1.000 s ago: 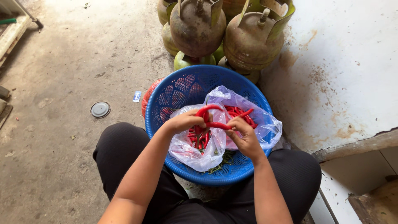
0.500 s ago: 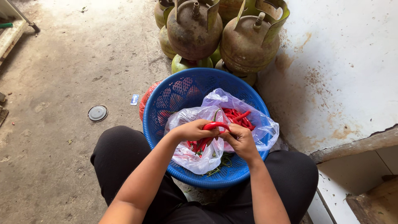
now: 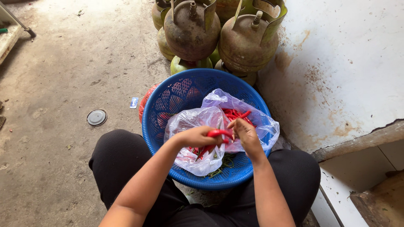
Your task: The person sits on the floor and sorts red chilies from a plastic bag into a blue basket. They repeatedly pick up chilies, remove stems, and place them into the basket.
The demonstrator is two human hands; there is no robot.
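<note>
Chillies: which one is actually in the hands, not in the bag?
The red chilli pinched between the left hand and right hand, held above the clear bag. The other chillies lie loose inside the bag.

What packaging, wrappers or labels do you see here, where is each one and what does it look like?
Clear plastic bag: in the blue basket, crumpled, holding red chillies.
Small wrapper: on the concrete floor left of the basket, rectangular, pale blue and white.
No signs or screens.

Red chili point(image 3: 219, 133): glossy, curved, lying crosswise | clear plastic bag point(image 3: 198, 157): crumpled, open, holding more red chilies | sits inside round blue perforated basket point(image 3: 168, 96)
</note>
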